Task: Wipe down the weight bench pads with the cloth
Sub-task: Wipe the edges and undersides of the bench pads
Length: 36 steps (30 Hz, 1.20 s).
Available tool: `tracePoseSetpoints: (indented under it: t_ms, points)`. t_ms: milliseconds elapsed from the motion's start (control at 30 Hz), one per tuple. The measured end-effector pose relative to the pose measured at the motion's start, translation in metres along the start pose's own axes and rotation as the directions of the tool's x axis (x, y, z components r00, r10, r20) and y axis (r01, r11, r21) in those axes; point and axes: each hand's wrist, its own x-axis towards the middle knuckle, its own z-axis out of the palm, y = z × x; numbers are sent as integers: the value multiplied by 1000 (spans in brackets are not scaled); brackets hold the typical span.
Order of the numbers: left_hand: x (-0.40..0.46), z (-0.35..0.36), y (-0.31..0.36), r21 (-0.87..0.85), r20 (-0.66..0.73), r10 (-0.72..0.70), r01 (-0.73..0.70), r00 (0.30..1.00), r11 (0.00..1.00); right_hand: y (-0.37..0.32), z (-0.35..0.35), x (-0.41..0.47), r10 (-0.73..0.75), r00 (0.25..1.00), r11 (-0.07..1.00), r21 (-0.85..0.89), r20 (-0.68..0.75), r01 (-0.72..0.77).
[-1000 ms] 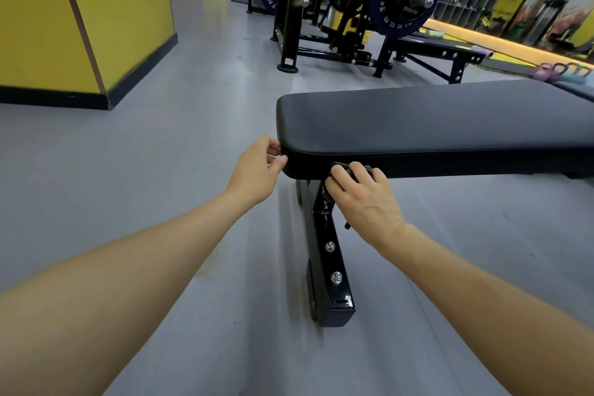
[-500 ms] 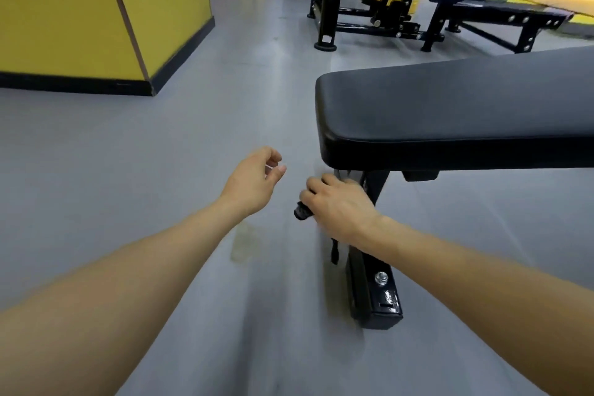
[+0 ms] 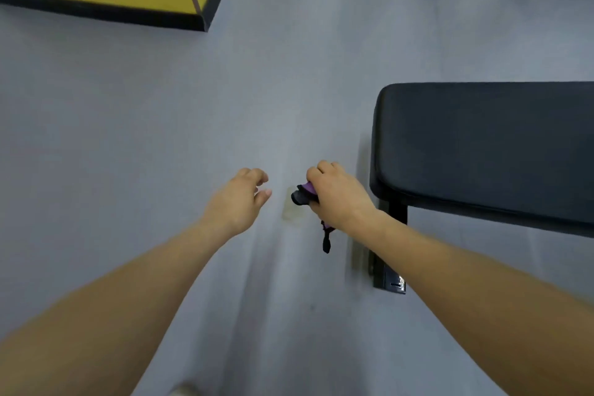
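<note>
The black padded weight bench point(image 3: 482, 145) fills the right side, its near end pointing left. My right hand point(image 3: 337, 194) hovers just left of that end, closed around a small bunched purple and black cloth point(image 3: 302, 195); a dark strip of the cloth hangs down below my wrist. My left hand point(image 3: 239, 199) is a little further left, over bare floor, fingers loosely curled and holding nothing. Neither hand touches the pad.
The bench's black steel leg and foot point(image 3: 390, 280) stand below the pad end, close to my right forearm. A yellow wall block with a black base point(image 3: 135, 14) sits at the upper left. Grey floor point(image 3: 160, 122) lies between.
Both hands have left the bench end and moved left, away from the pad. My right hand drew the bunched cloth out from under the pad. The camera has tilted down.
</note>
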Motion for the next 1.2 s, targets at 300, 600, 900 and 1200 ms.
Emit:
tracePoseSetpoints:
  t_ms: [300, 600, 900, 1200]
  points:
    - [-54, -236, 91, -12, 78, 70, -69, 994, 998, -71, -255, -16, 129, 991, 989, 69, -19, -128]
    - [-9, -394, 180, 71, 175, 232, -247, 957, 966, -69, -415, -25, 332, 939, 943, 36, -87, -330]
    - [108, -440, 290, 92, 205, 322, -345, 925, 934, 50, -493, 38, 609, 786, 793, 46, -111, -608]
    - [247, -478, 398, 92, 317, 415, -463, 853, 882, 154, -583, 123, 721, 678, 692, 192, -140, -696]
